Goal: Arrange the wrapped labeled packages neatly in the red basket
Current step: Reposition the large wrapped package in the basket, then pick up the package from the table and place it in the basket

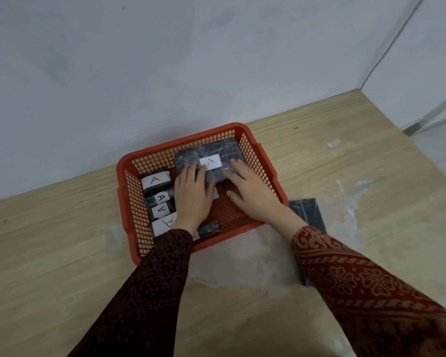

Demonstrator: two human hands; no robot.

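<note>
The red basket (265, 161) stands on the wooden floor near the wall. A large dark wrapped package (216, 150) with a white "A" label lies in its far right part. My left hand (192, 194) rests flat on the package's near left corner. My right hand (252, 186) lies on its near right edge, fingers spread. Both hands press on it rather than grasp it. Along the basket's left side sit several smaller dark packages (156, 181) with "A" labels. Another small dark package (209, 228) lies near the basket's front wall, partly hidden by my left sleeve.
A dark wrapped package (307, 212) lies on the floor just right of the basket, partly under my right forearm. Clear plastic film (245, 266) is spread on the floor in front of the basket. The white wall (165, 73) rises close behind.
</note>
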